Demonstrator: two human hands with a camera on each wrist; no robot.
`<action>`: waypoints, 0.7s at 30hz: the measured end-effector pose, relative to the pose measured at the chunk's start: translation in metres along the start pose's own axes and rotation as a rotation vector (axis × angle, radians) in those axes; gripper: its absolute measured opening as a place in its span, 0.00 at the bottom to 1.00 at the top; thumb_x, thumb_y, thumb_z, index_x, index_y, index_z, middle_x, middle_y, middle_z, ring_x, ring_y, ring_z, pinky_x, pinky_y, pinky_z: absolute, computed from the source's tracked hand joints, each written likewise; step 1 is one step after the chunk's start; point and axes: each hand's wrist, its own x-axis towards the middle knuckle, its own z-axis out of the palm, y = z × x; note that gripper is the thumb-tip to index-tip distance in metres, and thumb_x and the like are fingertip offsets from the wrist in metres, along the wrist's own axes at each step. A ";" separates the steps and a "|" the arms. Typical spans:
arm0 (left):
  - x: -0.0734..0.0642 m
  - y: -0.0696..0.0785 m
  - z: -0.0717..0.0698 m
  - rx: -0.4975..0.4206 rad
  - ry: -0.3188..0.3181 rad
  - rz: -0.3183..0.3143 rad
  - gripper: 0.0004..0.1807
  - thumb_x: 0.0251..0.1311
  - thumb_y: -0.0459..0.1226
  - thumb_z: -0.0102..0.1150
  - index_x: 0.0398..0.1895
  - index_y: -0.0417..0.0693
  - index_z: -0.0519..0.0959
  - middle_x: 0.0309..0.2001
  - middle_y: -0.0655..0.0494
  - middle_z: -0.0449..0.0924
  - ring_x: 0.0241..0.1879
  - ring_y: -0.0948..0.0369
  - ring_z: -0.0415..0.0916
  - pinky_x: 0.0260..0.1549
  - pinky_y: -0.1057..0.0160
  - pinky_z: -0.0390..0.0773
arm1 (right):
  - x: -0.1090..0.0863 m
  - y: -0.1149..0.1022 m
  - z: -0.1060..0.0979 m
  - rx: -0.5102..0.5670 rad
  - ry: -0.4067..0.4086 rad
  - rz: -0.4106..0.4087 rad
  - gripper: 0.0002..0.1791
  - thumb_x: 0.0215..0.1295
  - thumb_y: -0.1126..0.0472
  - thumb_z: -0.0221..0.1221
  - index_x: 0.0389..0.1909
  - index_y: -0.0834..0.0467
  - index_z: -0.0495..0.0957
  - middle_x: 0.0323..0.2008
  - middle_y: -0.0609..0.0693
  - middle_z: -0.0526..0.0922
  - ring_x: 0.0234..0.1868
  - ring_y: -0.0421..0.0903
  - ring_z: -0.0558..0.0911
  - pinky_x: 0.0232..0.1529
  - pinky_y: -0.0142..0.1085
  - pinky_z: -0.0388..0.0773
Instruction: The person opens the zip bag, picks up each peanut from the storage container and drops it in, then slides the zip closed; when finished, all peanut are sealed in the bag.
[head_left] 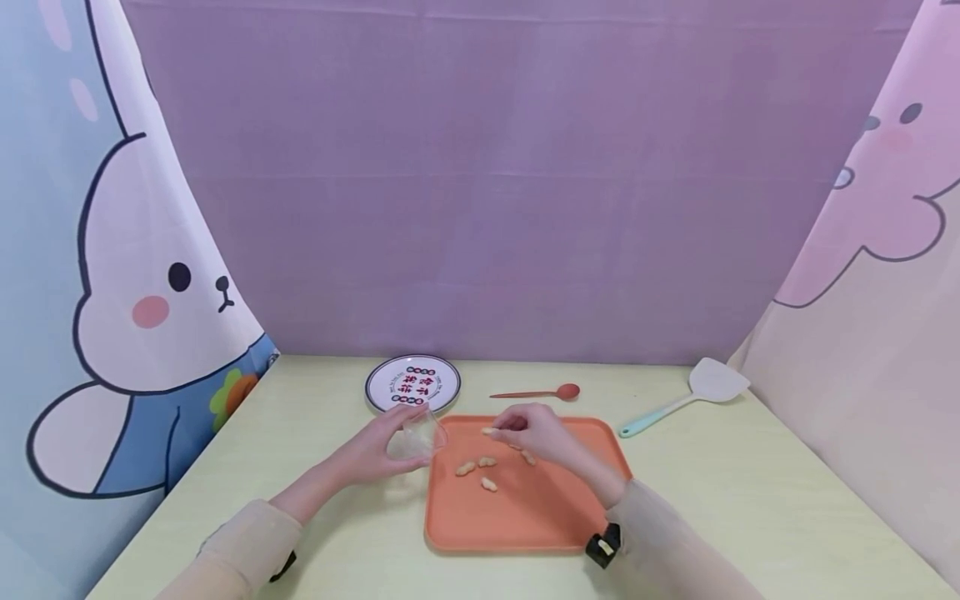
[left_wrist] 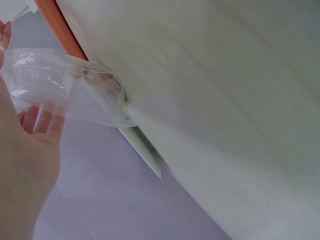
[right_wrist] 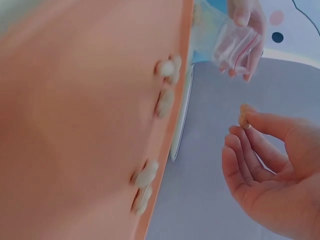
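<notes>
- You are gripping the clear plastic bag in your left hand, thumb and fingers curling round it; its red-lined mouth is facing right, by the tray's far left corner.
- Brownish contents are sitting in the bag's lower end, too blurred to identify.
- You are pinching one peanut between the thumb and fingertips of your right hand, holding it above the orange tray.
- Five loose peanuts are lying on that tray: three are grouping toward its left side, two are resting near your right hand.
- Behind the tray, a red spoon is lying between the round plate on the left and the white spatula on the right.
- The pale table is supporting everything.
</notes>
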 end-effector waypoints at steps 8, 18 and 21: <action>0.000 0.001 -0.001 -0.013 -0.017 -0.022 0.41 0.50 0.50 0.68 0.65 0.43 0.65 0.59 0.51 0.72 0.55 0.54 0.72 0.55 0.48 0.74 | 0.015 -0.019 0.018 0.034 0.022 -0.082 0.09 0.57 0.55 0.65 0.35 0.56 0.83 0.29 0.47 0.84 0.31 0.42 0.80 0.31 0.28 0.77; 0.000 0.002 -0.002 -0.017 -0.018 -0.031 0.40 0.52 0.51 0.66 0.65 0.43 0.65 0.60 0.51 0.72 0.58 0.53 0.71 0.57 0.48 0.72 | 0.027 -0.034 0.044 0.052 0.019 -0.108 0.08 0.56 0.57 0.65 0.33 0.57 0.84 0.28 0.48 0.85 0.27 0.40 0.81 0.28 0.26 0.77; 0.000 0.002 -0.002 -0.022 -0.019 -0.034 0.40 0.51 0.50 0.66 0.66 0.44 0.65 0.60 0.51 0.71 0.59 0.52 0.70 0.58 0.47 0.71 | 0.030 -0.036 0.050 0.042 0.024 -0.113 0.08 0.56 0.57 0.66 0.34 0.57 0.84 0.28 0.48 0.85 0.26 0.36 0.79 0.28 0.26 0.77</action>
